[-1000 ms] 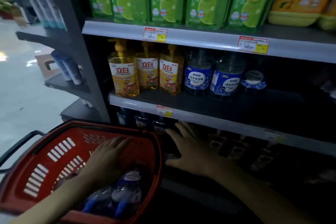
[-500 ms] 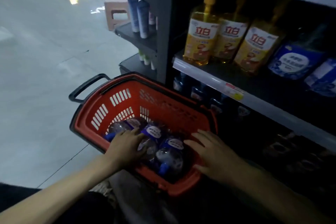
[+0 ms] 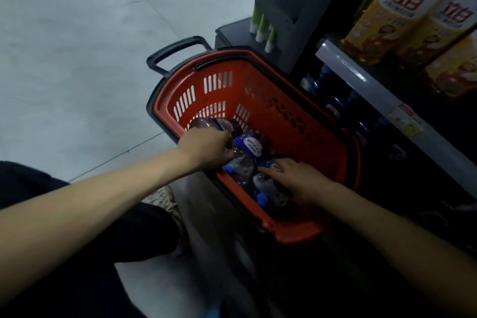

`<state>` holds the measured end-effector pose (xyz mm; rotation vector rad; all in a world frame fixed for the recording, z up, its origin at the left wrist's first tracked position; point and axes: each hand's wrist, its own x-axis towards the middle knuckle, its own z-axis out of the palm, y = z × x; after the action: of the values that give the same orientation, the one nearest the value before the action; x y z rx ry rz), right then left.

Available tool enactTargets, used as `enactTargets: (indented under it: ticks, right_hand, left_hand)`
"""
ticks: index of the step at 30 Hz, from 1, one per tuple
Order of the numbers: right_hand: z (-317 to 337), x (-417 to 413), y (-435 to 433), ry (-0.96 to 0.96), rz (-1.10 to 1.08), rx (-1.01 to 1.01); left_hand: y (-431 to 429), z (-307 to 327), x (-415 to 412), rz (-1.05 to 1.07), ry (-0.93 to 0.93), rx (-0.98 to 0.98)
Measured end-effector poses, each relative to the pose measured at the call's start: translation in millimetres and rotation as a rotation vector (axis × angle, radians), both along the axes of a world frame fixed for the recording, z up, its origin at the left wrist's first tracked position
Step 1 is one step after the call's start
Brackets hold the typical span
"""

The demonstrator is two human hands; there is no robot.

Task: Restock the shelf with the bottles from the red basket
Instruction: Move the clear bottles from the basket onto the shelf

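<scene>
The red basket (image 3: 260, 100) stands on the floor beside the shelf (image 3: 361, 77). Three clear bottles with blue labels and blue caps lie in its near end. My left hand (image 3: 206, 148) reaches in from the left, its fingers curled down over the leftmost bottle (image 3: 214, 124), right beside the middle bottle (image 3: 246, 148). Over the rightmost bottle (image 3: 271, 188) lies my right hand (image 3: 296, 179), fingers wrapped across its label. Both hands hide much of the bottles they grip.
Yellow detergent bottles (image 3: 402, 20) fill the shelf level above the grey rail, which carries a price tag (image 3: 406, 120). Dark bottles (image 3: 333, 106) stand on the level below. A side rack with tubes (image 3: 265, 31) is behind the basket. The basket's black handle (image 3: 175, 51) sticks out over pale floor.
My view has tilted down from the shelf to the basket. My right hand moved from the lower shelf into the basket onto the rightmost bottle. My left hand has closed on a bottle.
</scene>
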<state>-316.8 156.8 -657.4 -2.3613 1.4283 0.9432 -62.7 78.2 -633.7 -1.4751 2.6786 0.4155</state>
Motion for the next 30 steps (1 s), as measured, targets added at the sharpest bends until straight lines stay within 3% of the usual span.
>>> enactTargets:
  ticks: [7,16,19,24,30]
  right_hand:
    - [-44.3,7.8,-8.2,0.064,0.423,0.007]
    - [-49.4,7.1,-9.1,0.000,0.330,0.056]
    - [-43.0,2.8,-9.0,-0.140,0.185,0.011]
    - [-35.9,-10.4,-9.2,-0.479,-0.327,-0.132]
    - [-23.2,-19.8,-7.0,-0.609,-0.625,-0.168]
  left_hand:
    - [-1.9,-1.2,-1.6,-0.002,-0.009,0.026]
    - [-5.5,-7.5,-4.2,0.012,-0.049,0.022]
    - [-5.5,-7.0,-4.0,0.013,-0.071,0.023]
    - [-6.0,-10.1,-3.3,0.033,-0.075,0.017]
    - [-3.7,-6.9,-1.3,-0.005,-0.019,-0.030]
